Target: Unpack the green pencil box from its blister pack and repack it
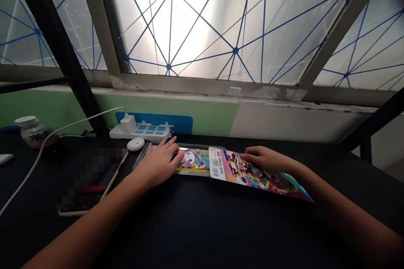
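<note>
A colourful pencil box (192,160) with a cartoon print lies on the black table (202,227) near the wall. My left hand (159,162) rests flat on its left end, fingers stretched out. A bright printed card sleeve (252,172) labelled "PENCIL BOX" lies to the right of the box and overlaps its right end. My right hand (267,159) lies on the sleeve's far edge with fingers extended and slightly curled.
A white power strip (142,131) with a plugged charger and cable sits against the wall. A small white round object (135,143) lies before it. A bottle (33,132) stands at far left. A phone (91,189) lies left of my forearm. Windows rise behind.
</note>
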The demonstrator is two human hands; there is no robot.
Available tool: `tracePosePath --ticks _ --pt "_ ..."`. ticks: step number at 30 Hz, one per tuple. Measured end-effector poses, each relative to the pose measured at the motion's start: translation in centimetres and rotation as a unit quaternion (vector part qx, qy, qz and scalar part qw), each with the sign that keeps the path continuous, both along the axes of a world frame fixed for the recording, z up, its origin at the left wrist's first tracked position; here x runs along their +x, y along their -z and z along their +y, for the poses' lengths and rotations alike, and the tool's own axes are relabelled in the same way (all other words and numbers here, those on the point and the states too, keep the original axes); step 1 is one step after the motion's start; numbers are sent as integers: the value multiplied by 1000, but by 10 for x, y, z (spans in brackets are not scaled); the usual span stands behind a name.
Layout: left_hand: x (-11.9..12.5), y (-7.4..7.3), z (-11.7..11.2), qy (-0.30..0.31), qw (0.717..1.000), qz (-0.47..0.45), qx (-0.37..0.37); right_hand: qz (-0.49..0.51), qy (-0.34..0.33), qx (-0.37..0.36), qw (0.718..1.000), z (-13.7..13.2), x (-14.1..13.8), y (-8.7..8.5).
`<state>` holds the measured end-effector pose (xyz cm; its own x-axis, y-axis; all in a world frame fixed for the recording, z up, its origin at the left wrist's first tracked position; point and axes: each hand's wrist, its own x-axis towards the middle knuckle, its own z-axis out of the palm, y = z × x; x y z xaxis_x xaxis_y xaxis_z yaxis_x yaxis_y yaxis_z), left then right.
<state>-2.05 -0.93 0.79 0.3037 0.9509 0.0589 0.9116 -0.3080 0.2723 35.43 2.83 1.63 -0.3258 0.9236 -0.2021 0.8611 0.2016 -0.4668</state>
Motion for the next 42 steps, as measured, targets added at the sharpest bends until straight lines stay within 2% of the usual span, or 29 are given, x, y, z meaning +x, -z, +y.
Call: tracePosePath --ticks 2,6,9,13,18,29,37,39,42 --pt "2 3 0 4 1000 11 10 10 15 26 999 1 -4 7" --pt "2 8 1 24 1000 20 3 34 38 79 996 -8 -32 16" --pt "-1 7 3 41 999 26 -10 48 22 68 996 -12 -42 18" --pt "-5 6 4 65 998 18 -18 57 0 31 998 -7 -27 11" --pt "-9 9 6 78 997 -9 -21 53 9 13 998 0 -8 5" --pt "-6 7 4 63 998 10 -26 37 49 85 994 -8 -16 -10" --pt "7 11 -2 43 999 12 -12 44 81 120 988 -19 -52 11" --pt "14 10 -9 50 999 -14 -14 47 76 126 988 -22 -61 17" --pt "24 4 -21 79 991 -105 -36 48 61 135 988 -23 -68 23"
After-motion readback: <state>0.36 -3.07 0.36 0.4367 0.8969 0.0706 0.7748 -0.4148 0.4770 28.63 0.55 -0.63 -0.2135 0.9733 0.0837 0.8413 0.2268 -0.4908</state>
